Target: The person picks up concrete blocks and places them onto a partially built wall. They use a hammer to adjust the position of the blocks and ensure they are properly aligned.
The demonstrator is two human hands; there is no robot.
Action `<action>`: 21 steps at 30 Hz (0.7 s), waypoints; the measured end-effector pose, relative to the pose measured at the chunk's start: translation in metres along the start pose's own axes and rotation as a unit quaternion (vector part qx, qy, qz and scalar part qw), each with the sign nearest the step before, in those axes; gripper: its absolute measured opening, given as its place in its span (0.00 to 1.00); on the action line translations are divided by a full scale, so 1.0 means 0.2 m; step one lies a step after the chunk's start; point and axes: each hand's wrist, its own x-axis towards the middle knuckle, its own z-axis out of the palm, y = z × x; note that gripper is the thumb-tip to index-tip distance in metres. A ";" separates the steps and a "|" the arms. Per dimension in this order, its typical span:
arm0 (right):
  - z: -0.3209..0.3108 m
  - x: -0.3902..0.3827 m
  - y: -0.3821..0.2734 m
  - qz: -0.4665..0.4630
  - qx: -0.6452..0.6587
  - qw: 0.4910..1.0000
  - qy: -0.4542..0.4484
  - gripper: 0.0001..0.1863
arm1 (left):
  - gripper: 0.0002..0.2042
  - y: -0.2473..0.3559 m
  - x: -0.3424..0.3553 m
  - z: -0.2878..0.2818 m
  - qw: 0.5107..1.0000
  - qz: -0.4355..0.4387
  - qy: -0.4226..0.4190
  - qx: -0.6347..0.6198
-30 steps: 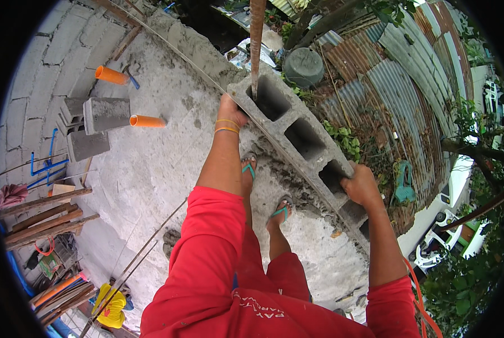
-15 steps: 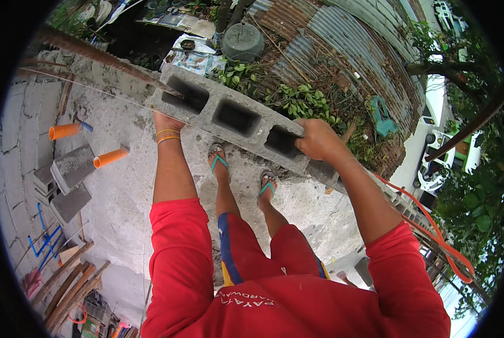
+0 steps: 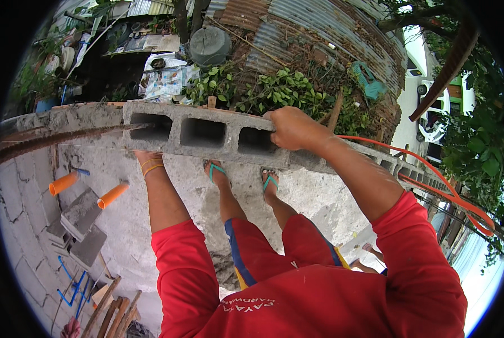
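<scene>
Hollow block [image 3: 232,137] sits at 11 o'clock, right hand [image 3: 297,129] gripping its 3 o'clock end, left hand [image 3: 146,155] mostly hidden at its 8 o'clock edge, grip unclear; uneven lowering could snag the rebar [image 3: 77,134] at 9 o'clock or pinch fingers.

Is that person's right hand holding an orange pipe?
No, the right hand is on the grey block, while the orange pipes are off to the left, apart from it.

the rough grey concrete floor [image 3: 132,253] bears a few grey blocks [image 3: 81,213] and, it seems, some lengths of wood [image 3: 117,318].
</scene>
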 end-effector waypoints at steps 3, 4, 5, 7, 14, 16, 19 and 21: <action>-0.02 -0.01 -0.01 -0.008 0.003 1.000 0.002 0.18 | 0.25 0.00 0.02 0.00 1.000 0.000 -0.003 0.003; -0.03 -0.01 -0.01 -0.002 0.000 1.000 0.005 0.17 | 0.25 -0.01 0.02 0.00 1.000 -0.001 -0.003 0.001; -0.03 -0.01 -0.02 -0.006 0.000 1.000 0.006 0.15 | 0.25 -0.01 0.02 0.00 1.000 -0.002 -0.003 0.002; -0.05 -0.01 -0.02 0.000 -0.006 1.000 -0.005 0.15 | 0.25 -0.02 0.03 0.00 1.000 -0.004 -0.003 0.004; -0.05 0.01 -0.01 -0.008 -0.009 1.000 -0.006 0.14 | 0.25 -0.02 0.02 -0.01 1.000 -0.004 -0.007 -0.001; -0.04 0.01 -0.01 -0.008 -0.016 1.000 -0.004 0.14 | 0.25 -0.01 0.01 -0.01 1.000 -0.004 -0.006 0.002; -0.03 0.01 -0.01 -0.004 -0.026 1.000 -0.005 0.14 | 0.25 -0.01 0.00 -0.02 1.000 -0.003 -0.006 0.004; -0.03 0.00 -0.02 0.001 -0.023 1.000 -0.011 0.14 | 0.25 0.00 -0.01 -0.02 1.000 -0.005 -0.002 0.003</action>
